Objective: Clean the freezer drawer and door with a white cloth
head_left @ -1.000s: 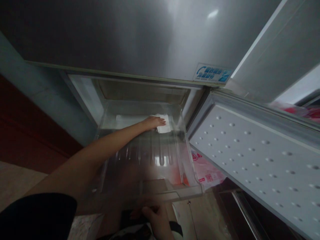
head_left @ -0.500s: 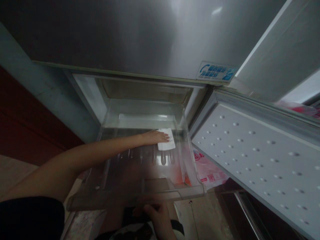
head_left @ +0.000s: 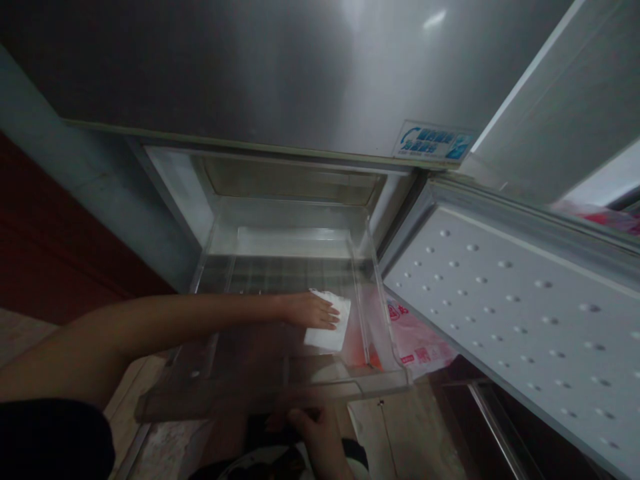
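My left hand point(head_left: 313, 311) lies over a white cloth point(head_left: 327, 337), with its fingers stretched across it, pressing it to the bottom of a clear plastic drawer point(head_left: 275, 390). The cloth is spread out flat near the drawer's right front part. Below the drawer's front edge, close to my lap, is my right hand point(head_left: 320, 433). Its thumb and fingers are curled together, and what they hold, if anything, is hidden. The drawer is pulled out of a fridge compartment point(head_left: 293, 180).
An open lower door point(head_left: 505, 320) with a dimpled inner panel stands on the right. Above the compartment is the grey upper door point(head_left: 280, 73) with a blue label point(head_left: 433, 143). A pink and white plastic bag point(head_left: 420, 343) lies beside the drawer. On the left is a red panel point(head_left: 65, 247).
My left hand and the cloth have moved toward the drawer's front and slightly left, and more of the cloth is spread out. My right hand has stayed in place.
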Available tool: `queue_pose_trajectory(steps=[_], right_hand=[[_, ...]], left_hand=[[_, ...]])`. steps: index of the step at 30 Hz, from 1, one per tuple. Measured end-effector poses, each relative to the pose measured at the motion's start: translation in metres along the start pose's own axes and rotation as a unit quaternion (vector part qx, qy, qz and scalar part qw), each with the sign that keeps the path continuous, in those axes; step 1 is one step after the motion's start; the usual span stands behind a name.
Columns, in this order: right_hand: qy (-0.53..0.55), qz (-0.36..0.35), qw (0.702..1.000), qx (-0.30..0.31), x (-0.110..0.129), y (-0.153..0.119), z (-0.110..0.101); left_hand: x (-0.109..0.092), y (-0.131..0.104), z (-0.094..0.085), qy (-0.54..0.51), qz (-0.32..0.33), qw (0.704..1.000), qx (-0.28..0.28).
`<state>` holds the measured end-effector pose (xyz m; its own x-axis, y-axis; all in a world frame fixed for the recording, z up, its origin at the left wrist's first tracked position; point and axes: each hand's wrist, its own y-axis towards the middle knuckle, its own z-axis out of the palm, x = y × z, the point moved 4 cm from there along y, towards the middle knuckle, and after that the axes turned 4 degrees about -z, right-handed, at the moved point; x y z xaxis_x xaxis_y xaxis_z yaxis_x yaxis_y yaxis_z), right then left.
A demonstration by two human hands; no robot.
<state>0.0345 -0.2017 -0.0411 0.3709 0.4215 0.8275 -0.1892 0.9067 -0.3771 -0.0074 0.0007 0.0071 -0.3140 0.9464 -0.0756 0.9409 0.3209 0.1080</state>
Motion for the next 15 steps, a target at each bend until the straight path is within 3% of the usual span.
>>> queue_pose_trajectory(steps=[5,11,15], right_hand=[[0.017,-0.009,1.000,0.003,0.004,-0.001,0.001],[0.026,-0.014,1.000,0.010,0.002,-0.001,0.000],[0.036,-0.010,0.999,0.024,-0.004,0.000,-0.003]], left_hand=[[0.036,0.016,-0.014,-0.009,0.062,0.997,0.035],[0.090,0.041,-0.027,0.025,-0.003,1.000,0.014],[0.116,0.053,-0.035,0.046,-0.058,0.997,-0.005]])
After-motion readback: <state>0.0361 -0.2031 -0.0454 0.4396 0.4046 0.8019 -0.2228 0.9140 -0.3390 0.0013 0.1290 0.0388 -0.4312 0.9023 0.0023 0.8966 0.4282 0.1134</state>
